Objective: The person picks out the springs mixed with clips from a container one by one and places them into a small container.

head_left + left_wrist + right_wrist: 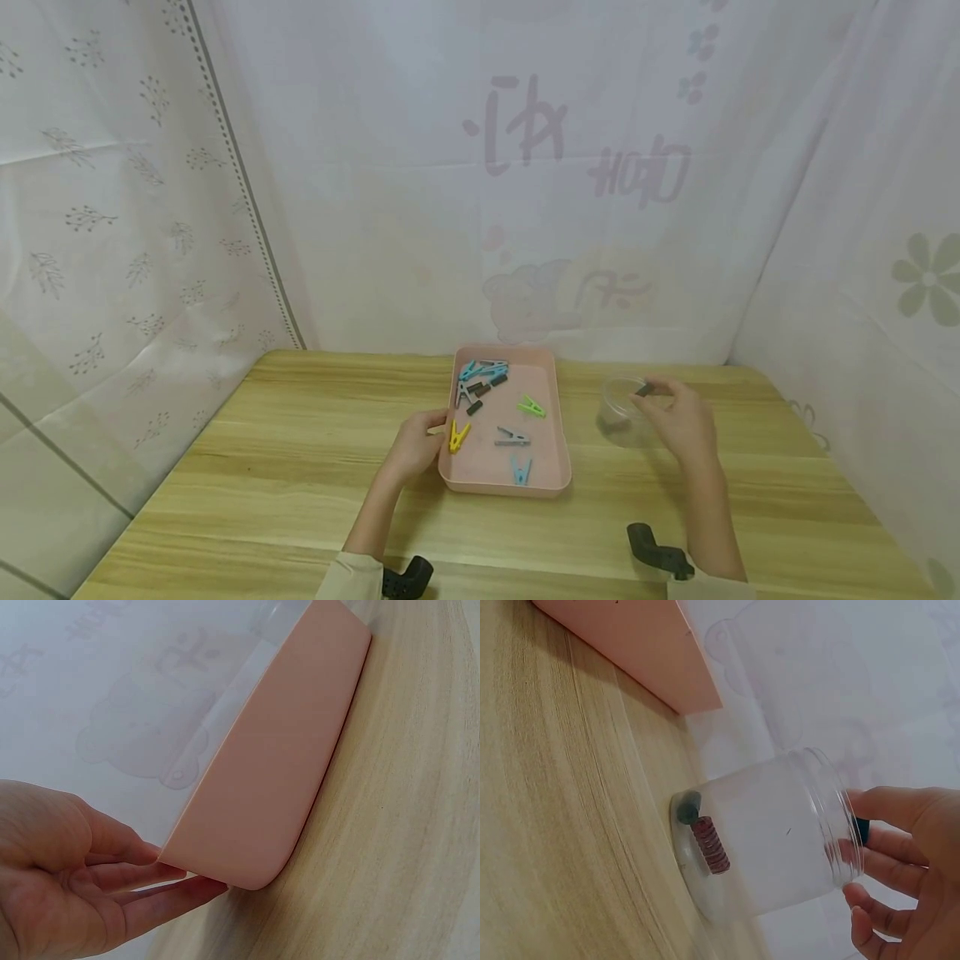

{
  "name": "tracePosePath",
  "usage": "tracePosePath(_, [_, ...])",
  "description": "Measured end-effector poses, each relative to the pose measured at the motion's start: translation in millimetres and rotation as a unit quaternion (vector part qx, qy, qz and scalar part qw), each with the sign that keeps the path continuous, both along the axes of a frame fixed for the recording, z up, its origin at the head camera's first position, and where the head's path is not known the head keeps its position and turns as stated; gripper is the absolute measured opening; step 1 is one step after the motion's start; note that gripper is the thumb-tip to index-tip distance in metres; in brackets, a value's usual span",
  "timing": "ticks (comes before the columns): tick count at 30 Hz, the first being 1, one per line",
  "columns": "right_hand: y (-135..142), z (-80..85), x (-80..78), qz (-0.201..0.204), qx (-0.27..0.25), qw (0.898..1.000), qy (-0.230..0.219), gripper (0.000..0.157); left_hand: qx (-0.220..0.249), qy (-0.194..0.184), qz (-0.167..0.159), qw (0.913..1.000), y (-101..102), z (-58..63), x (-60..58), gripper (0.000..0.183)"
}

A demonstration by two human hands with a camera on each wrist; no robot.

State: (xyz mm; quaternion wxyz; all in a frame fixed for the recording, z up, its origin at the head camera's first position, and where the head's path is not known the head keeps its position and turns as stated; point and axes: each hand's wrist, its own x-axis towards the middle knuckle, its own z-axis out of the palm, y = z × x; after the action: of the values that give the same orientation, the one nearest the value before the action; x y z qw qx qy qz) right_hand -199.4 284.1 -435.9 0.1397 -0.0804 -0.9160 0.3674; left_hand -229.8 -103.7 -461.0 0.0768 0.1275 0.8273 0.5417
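My right hand (681, 419) pinches a small dark green spring (643, 389) at the mouth of a clear plastic jar (769, 832). Its fingertips are right at the jar's threaded rim. On the jar's bottom lie a dark red coil spring (711, 845) and a dark green one (688, 807). My left hand (415, 446) touches the left side of a pink tray (506, 490), fingers fairly straight against its wall and rim. Inside the tray are several short dark springs (474, 407) and several clips, among them a yellow clip (458, 436) and a green clip (532, 406).
The tray and jar stand on a wood-grain table (285, 475), the jar to the tray's right. More clips in the tray are grey (513, 437) and light blue (521, 471). Printed white curtains (390, 208) hang behind the table and on both sides.
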Motion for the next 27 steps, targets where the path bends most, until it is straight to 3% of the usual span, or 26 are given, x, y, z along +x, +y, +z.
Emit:
tracePosePath(10, [0,7.1,-6.2,-0.011,0.033,0.997,-0.072,0.061,-0.016,0.008,0.005,0.9998,-1,-0.4,-1.2,0.043])
tracePosePath(27, [-3,11.5,-5.9,0.003,0.134,0.988,-0.071,0.055,-0.004,0.006,0.003,1.0000,0,-0.9,-0.4,0.044])
